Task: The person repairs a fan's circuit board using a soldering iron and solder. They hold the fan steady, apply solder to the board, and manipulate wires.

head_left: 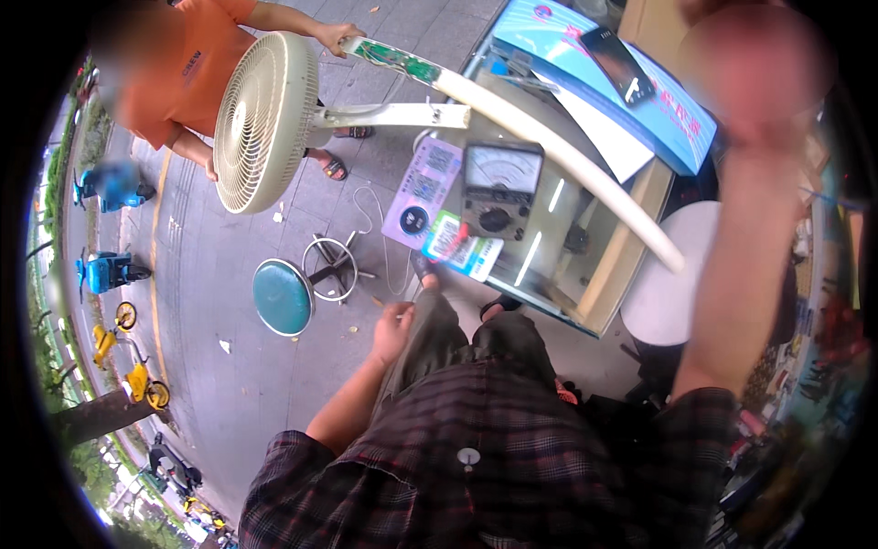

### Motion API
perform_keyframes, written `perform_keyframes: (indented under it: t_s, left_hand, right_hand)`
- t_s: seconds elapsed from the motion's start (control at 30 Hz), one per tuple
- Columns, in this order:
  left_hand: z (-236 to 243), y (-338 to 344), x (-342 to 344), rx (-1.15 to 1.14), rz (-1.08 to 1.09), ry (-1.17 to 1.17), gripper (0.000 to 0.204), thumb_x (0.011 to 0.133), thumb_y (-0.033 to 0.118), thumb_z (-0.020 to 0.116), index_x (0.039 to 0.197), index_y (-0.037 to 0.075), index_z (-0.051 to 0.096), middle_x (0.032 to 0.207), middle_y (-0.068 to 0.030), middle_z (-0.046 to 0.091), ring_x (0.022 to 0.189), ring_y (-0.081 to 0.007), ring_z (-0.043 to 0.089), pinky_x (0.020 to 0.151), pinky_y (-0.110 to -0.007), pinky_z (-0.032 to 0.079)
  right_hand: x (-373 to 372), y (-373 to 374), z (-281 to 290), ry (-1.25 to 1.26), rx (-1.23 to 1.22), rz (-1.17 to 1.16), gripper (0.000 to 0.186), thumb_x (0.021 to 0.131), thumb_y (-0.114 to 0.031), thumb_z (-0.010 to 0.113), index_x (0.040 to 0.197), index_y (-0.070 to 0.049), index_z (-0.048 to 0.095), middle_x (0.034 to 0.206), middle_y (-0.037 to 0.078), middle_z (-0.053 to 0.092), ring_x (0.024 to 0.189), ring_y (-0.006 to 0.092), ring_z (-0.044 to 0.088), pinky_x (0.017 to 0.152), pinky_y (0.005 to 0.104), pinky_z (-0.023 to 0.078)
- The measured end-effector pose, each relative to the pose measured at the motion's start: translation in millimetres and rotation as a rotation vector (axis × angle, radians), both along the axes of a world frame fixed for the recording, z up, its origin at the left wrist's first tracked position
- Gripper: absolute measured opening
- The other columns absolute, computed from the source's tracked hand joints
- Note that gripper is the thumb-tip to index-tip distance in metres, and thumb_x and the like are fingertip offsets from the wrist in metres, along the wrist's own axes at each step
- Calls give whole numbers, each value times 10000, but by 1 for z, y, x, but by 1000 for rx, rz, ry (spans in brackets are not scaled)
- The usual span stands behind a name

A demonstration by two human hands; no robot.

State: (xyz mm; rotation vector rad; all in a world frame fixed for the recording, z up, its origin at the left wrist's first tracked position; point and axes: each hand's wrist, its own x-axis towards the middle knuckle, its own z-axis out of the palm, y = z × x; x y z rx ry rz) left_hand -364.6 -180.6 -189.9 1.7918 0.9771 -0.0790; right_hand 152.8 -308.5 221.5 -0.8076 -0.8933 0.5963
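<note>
The white electric fan (261,128) is at the upper left of the frame, its round guard turned edgewise and its mounting bracket (393,115) pointing right. A long white tube (558,157) runs diagonally from the upper middle toward the right, with a green circuit board (393,59) exposed at its upper end (whether tube and fan are joined cannot be confirmed). A co-worker in an orange shirt (187,73) grasps the tube end with one hand (338,38) and places the other hand (212,169) at the guard rim, presumably to steady both parts.

The wearer's left hand (393,331) hangs at lower centre, beside the thigh. Its fingers are loosely curled; whether they pinch something small cannot be determined. The right hand (754,73) is raised at the upper right and blurred; its finger spread and any contents cannot be determined.

Beneath the tube, an analog multimeter (498,192) sits on the glass-topped counter (549,284), dial upward, probably for easy reading. Printed cards (425,192) lie beside it at the counter's left edge. A smartphone (617,66) rests on the blue carton (677,119) at upper right. A green-topped stool (283,297) stands left of centre.
</note>
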Motion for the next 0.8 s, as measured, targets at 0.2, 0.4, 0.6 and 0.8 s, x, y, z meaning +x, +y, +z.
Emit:
perform_keyframes:
  t_s: [0.2, 0.4, 0.6, 0.8]
  left_hand:
    - [40, 126, 65, 189, -96, -152, 180, 991, 163, 630, 907, 6, 602, 787, -99, 606, 752, -180, 594, 689, -336, 483]
    - [99, 189, 182, 131, -135, -430, 182, 955, 134, 650, 1072, 2, 608, 1001, -124, 636, 932, -244, 668, 825, -352, 538]
    - [106, 215, 278, -156, 138, -551, 255, 1016, 184, 606, 1166, -21, 624, 992, -45, 659, 906, -100, 569, 810, -259, 479]
    - [83, 250, 340, -268, 354, -544, 390, 1019, 170, 563, 1326, -66, 515, 1192, -118, 628, 889, -172, 661, 796, -280, 527]
  right_hand:
    - [-92, 75, -91, 122, -299, -205, 369, 1071, -266, 506, 1335, -11, 535, 1028, 131, 689, 971, 228, 680, 831, 335, 545]
    - [-67, 84, -119, 132, -485, -227, 369, 1065, -253, 515, 1319, 13, 542, 933, 97, 669, 849, 176, 669, 739, 284, 532]
    - [-32, 116, -158, 217, -536, -174, 342, 1048, -281, 565, 1247, -6, 608, 945, 70, 679, 866, 136, 669, 750, 258, 519]
    - [-8, 144, -192, 242, -545, -116, 331, 1040, -282, 588, 1228, -13, 629, 951, 63, 678, 878, 131, 662, 762, 257, 516]
